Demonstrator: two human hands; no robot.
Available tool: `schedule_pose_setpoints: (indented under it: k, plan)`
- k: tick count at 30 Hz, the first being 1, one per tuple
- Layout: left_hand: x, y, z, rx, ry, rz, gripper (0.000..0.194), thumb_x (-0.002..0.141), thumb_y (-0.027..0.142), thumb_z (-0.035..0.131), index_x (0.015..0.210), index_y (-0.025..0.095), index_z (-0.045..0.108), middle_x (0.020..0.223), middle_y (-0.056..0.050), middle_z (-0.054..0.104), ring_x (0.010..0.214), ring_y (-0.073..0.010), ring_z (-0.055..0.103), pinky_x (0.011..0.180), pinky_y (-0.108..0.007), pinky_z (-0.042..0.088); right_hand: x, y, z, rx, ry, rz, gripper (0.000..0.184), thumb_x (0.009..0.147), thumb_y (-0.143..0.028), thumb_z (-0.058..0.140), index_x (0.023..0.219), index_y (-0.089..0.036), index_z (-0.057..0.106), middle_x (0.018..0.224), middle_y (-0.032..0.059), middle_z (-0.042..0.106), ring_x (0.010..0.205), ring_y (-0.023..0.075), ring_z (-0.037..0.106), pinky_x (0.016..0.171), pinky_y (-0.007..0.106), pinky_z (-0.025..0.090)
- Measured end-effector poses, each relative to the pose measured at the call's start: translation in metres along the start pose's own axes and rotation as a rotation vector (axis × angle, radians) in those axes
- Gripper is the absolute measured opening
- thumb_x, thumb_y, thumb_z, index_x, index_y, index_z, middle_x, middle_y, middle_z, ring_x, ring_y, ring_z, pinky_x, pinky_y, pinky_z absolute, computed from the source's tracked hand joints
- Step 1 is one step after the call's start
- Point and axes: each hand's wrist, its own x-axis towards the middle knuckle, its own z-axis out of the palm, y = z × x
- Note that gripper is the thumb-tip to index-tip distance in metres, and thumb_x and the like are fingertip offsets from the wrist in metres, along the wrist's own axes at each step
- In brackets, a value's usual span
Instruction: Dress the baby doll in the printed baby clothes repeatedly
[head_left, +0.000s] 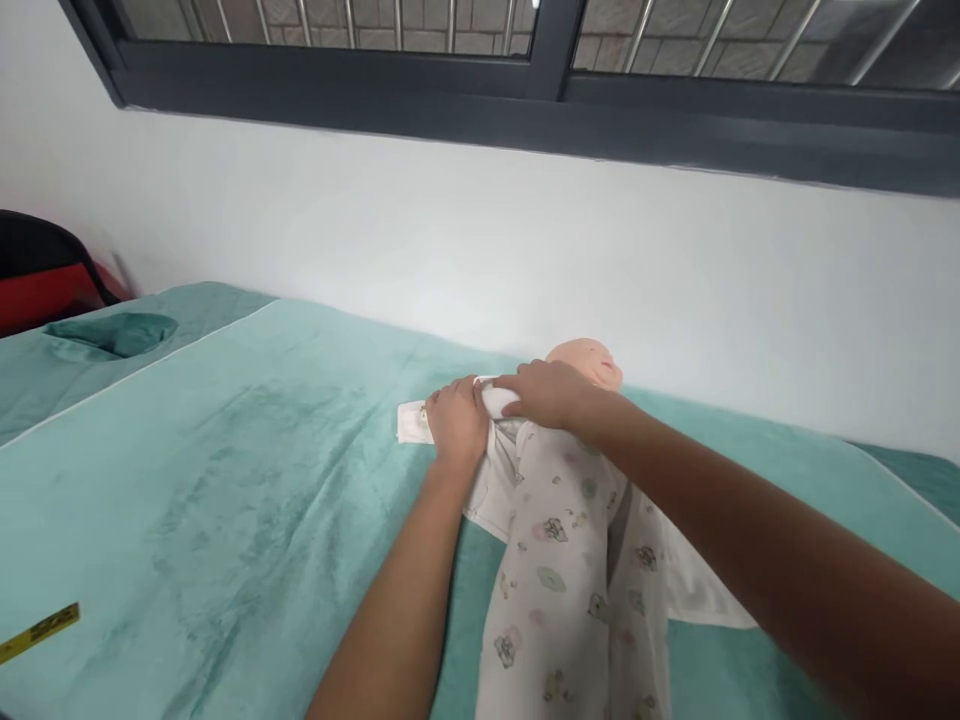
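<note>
A baby doll [596, 360] lies on the bed with its head toward the wall. White printed clothing [551, 560] with small animal and leaf figures covers its body and legs. My left hand [457, 420] is closed around the white sleeve [414, 422], whose end sticks out to the left. Between my hands shows a smooth white padded piece [499, 400], which looks like the doll's arm. My right hand [544, 390] grips this piece with thumb and fingers, beside the doll's head. That hand and forearm hide the doll's chest and part of its head.
A teal plush cover [225, 480] spreads over the bed. Behind it rises a white wall [450, 240] with a dark window frame [337, 90] above. A red and black object [45, 270] stands at the far left. A yellow strip [41, 632] lies at the lower left.
</note>
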Motion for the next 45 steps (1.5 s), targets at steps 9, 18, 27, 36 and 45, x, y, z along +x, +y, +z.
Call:
schedule_pose_setpoints:
  k: [9, 18, 27, 36, 45]
  plan:
    - [0.002, -0.007, 0.001, 0.036, -0.172, -0.115, 0.041, 0.088, 0.012, 0.037, 0.121, 0.021, 0.059, 0.113, -0.011, 0.069, 0.105, -0.0265, 0.064, 0.089, -0.040, 0.044, -0.040, 0.032, -0.007, 0.016, 0.051, 0.177, 0.042, 0.091, -0.049, 0.047, 0.128, -0.030, 0.054, 0.110, 0.0100, 0.062, 0.095, 0.0281, 0.058, 0.066, 0.033, 0.039]
    - [0.002, -0.009, -0.002, 0.085, -0.134, 0.230, 0.033, 0.087, 0.017, 0.043, 0.114, 0.028, 0.059, 0.113, -0.004, 0.067, 0.113, -0.0266, 0.056, 0.110, -0.058, 0.027, -0.012, 0.008, 0.018, 0.219, 0.181, 0.078, 0.038, 0.091, -0.044, 0.048, 0.124, -0.027, 0.059, 0.112, 0.0098, 0.066, 0.104, 0.0288, 0.058, 0.078, 0.039, 0.044]
    - [-0.002, -0.013, 0.007, 0.245, -0.047, -0.013, 0.041, 0.077, 0.006, 0.042, 0.108, 0.023, 0.061, 0.114, -0.010, 0.066, 0.117, -0.0311, 0.052, 0.111, -0.072, 0.013, -0.086, 0.043, 0.098, 0.772, 0.792, 0.435, 0.034, 0.092, -0.032, 0.041, 0.115, -0.027, 0.065, 0.122, 0.0025, 0.067, 0.111, 0.0220, 0.060, 0.093, 0.037, 0.045]
    - [-0.011, 0.007, -0.003, 0.174, 0.053, 0.075, 0.055, 0.076, 0.002, 0.038, 0.127, 0.018, 0.053, 0.140, -0.013, 0.052, 0.146, -0.0309, 0.023, 0.113, -0.073, 0.001, -0.117, 0.067, 0.150, 0.539, 0.726, 0.825, 0.044, 0.083, -0.016, 0.039, 0.119, -0.022, 0.063, 0.118, 0.0070, 0.068, 0.104, 0.0271, 0.061, 0.088, 0.039, 0.041]
    - [-0.036, 0.131, -0.011, 0.025, -0.429, 0.697, 0.032, 0.091, 0.029, 0.039, 0.106, 0.018, 0.065, 0.119, -0.008, 0.065, 0.120, -0.0229, 0.054, 0.110, -0.043, 0.036, -0.120, 0.071, 0.144, 0.665, 0.714, 0.967, 0.040, 0.083, -0.022, 0.045, 0.120, -0.020, 0.061, 0.110, 0.0083, 0.070, 0.097, 0.0266, 0.062, 0.081, 0.036, 0.039]
